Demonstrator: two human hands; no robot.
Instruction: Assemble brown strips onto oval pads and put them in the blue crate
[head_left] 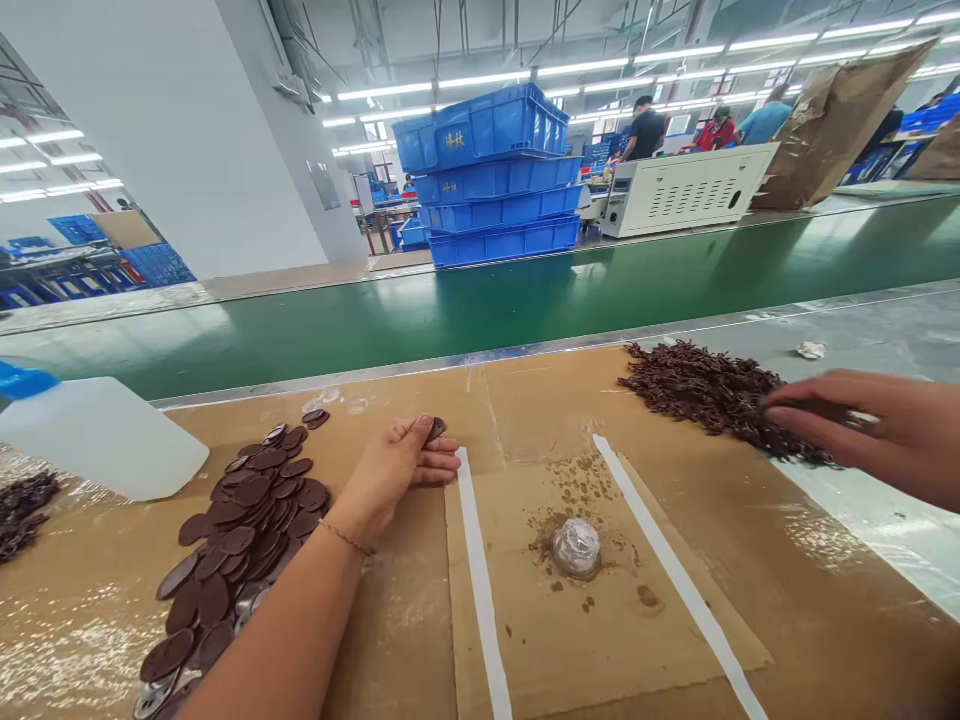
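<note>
Pinching one brown disc between thumb and fingers of the left grip, just beside a spread pile of matching discs on the worktop; right grip curled, blurred, at the edge of a dark brown heap, closure indeterminable.

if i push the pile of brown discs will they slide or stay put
The brown discs look thin and stiff, so they probably won't bend. Lying overlapped on smooth cardboard, they would likely slide and fan out rather than stay put.

two hands, four blue crates
</note>
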